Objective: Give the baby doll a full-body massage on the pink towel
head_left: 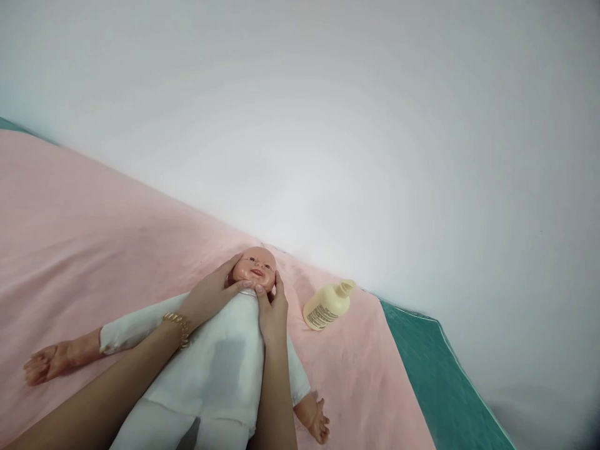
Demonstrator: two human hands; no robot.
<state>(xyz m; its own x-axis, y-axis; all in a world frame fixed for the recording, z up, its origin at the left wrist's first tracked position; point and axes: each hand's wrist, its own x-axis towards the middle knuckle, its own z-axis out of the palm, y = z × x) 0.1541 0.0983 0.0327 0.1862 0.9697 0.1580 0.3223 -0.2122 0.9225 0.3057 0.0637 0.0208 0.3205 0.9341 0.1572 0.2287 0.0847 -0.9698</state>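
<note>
So both hands are on a doll point(234, 359) that's lying face up on a pink sheet point(117, 212), head at the far end and legs coming toward the near edge of the view. The left hand point(210, 290) cups the left side of the head, thumb stretched across under the mouth by the chin and the other fingers tucked along the side, close together as far as I can see. The right hand point(274, 309) does much the same on the right, thumb up against the chin and fingers lying along the cheek, bent a bit. So the head is basically clasped between the two, but I can't tell how far the fingertips reach behind it. There's a coiled bracelet point(177, 326) on the left wrist. The doll has a white outfit with a greyish patch on the front, arms flung out left and right, both hands of it on the sheet. Just to the right of the head, apart from the right hand, is a pale yellow bottle point(327, 306) with printing on it. Green material point(435, 369) shows past the sheet on the right, with a plain pale wall point(328, 125) on the far side
</note>
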